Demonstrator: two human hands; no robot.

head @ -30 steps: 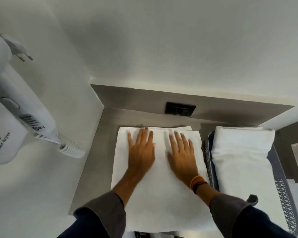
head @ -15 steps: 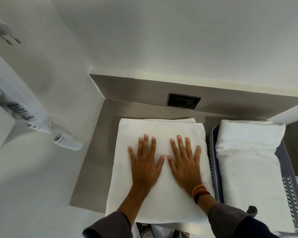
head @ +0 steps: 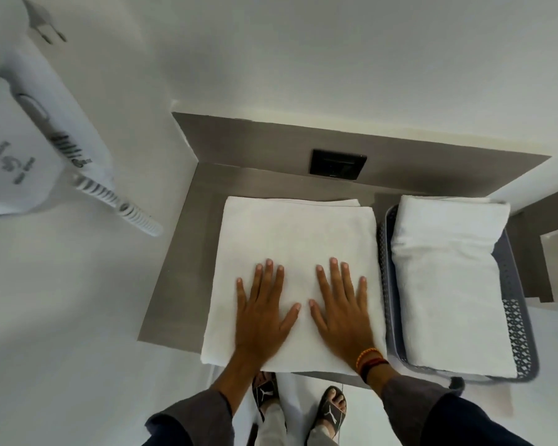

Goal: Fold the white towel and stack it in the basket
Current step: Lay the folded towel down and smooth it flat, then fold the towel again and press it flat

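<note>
A white towel (head: 298,239), folded into a thick rectangle, lies flat on the grey shelf (head: 181,268). Both my hands press palm-down on its near half, fingers spread. My left hand (head: 261,312) rests left of centre and my right hand (head: 342,309) right of centre, thumbs nearly touching. Neither hand grips the cloth. Right of the towel stands a grey perforated basket (head: 512,317) holding another folded white towel (head: 448,278).
A white wall-mounted hair dryer (head: 29,130) with a coiled cord (head: 126,210) hangs at the left. A black socket plate (head: 337,163) sits on the back panel behind the towel. My feet in black sandals (head: 331,410) show below the shelf's front edge.
Both hands have slid along the towel from its far half toward its near edge, flat the whole time. The towel has not shifted on the shelf.
</note>
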